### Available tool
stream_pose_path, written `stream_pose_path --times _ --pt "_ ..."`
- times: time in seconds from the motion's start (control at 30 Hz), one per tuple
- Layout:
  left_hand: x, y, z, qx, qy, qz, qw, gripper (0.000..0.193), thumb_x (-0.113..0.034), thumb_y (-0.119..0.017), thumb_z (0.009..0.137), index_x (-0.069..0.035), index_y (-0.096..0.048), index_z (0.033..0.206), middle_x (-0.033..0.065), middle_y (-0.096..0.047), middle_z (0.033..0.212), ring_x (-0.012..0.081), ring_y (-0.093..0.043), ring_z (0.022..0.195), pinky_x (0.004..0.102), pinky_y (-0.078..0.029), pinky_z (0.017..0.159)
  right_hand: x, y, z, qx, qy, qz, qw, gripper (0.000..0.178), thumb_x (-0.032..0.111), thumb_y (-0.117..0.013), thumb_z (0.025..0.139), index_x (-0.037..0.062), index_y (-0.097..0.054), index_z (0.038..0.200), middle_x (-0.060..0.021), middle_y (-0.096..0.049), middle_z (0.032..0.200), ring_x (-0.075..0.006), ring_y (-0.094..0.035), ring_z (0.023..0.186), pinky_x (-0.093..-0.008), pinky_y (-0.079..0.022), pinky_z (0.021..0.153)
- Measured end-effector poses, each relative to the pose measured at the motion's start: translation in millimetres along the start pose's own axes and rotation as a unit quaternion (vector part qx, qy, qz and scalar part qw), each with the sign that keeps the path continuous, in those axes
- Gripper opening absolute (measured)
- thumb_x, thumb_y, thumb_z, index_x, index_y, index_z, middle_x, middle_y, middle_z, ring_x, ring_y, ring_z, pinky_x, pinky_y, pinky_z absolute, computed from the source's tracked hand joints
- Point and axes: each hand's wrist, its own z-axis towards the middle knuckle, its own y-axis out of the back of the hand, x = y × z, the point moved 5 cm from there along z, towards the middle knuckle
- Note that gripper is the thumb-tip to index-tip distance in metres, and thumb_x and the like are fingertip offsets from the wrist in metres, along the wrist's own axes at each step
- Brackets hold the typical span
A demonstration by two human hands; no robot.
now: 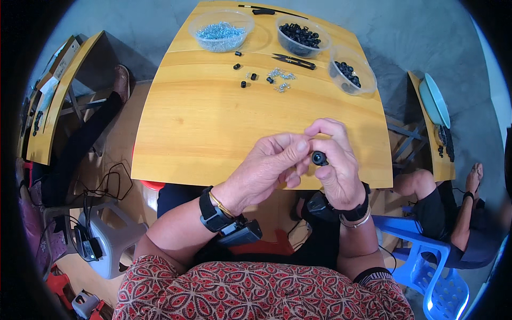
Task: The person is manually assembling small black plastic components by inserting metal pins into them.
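Over the near part of the wooden table (181, 117) my two hands meet. My right hand (340, 173) is closed, gripping a small round black plastic piece (319, 158) whose opening faces up. Thumb and index finger of my left hand (277, 160) are pinched together beside that piece; whatever is between them is too small to make out. Farther off lie several loose black plastic pieces (254, 77) and small clusters of metal springs (284, 76). Black thread snips (300, 62) rest beyond them.
Along the far side stand three clear tubs: one with springs (220, 30), one with black cylinders (300, 36), one with black round pieces (346, 73). A grey stool (114, 234) is at left, a blue chair (421, 245) at right. Another person's knee (416, 184) is near the right edge.
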Motion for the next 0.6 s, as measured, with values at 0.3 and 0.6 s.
stream_pose_path --times 0.3,0.6 --pt "-0.8 3.7 2.1 0.02 0.048 -0.154 0.987 0.02 -0.011 -0.053 0.086 0.003 -0.056 0.101 0.0097 -0.06 0.083 0.0124 -0.058 0.066 0.0213 -0.051 0.056 -33.6 -11.7 -13.2 -0.126 -0.213 0.309 0.918 0.043 0.041 -0.043 0.089 0.0001 -0.052 0.099 -0.0087 -0.05 0.095 -0.014 -0.049 0.087 -0.028 -0.042 0.075" --pt "-2.1 12.2 1.7 -0.013 -0.009 -0.162 0.987 0.02 -0.012 -0.056 0.083 -0.003 -0.056 0.101 0.0103 -0.06 0.088 0.0143 -0.056 0.073 0.0237 -0.049 0.059 -24.7 -12.6 -13.0 -0.048 -0.269 0.305 0.913 0.016 0.009 -0.054 0.085 -0.0015 -0.05 0.096 -0.0037 -0.054 0.076 -0.006 -0.049 0.061 -0.0181 -0.041 0.051"
